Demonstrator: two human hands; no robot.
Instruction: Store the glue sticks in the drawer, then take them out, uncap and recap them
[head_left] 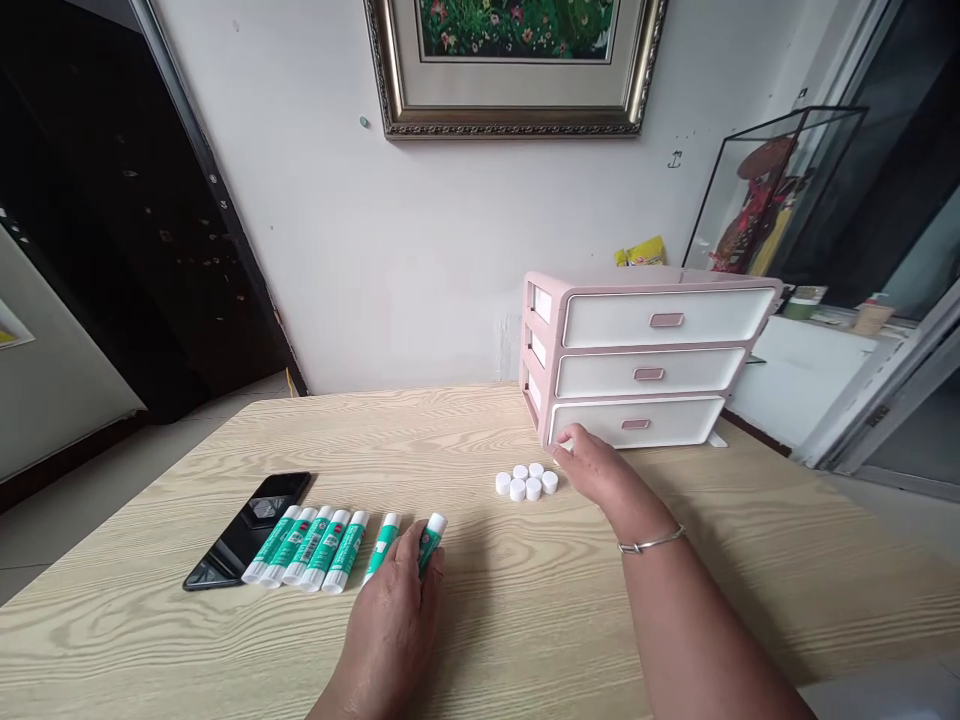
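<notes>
Several green and white glue sticks (315,548) lie side by side on the wooden table (525,620). My left hand (394,625) rests on the table with its fingers closed round one more glue stick (432,538) at the right end of the row. A cluster of small white caps (526,482) sits further back. My right hand (600,475) reaches just past the caps and pinches a white cap (567,446) near the foot of the pink drawer unit (637,365). A silver bangle is on my right wrist.
A black phone (251,525) lies flat left of the glue sticks. The pink unit has three white drawers, all closed. A framed picture (514,65) hangs on the wall behind. A glass case (772,190) stands at the right, and a dark doorway is at the left.
</notes>
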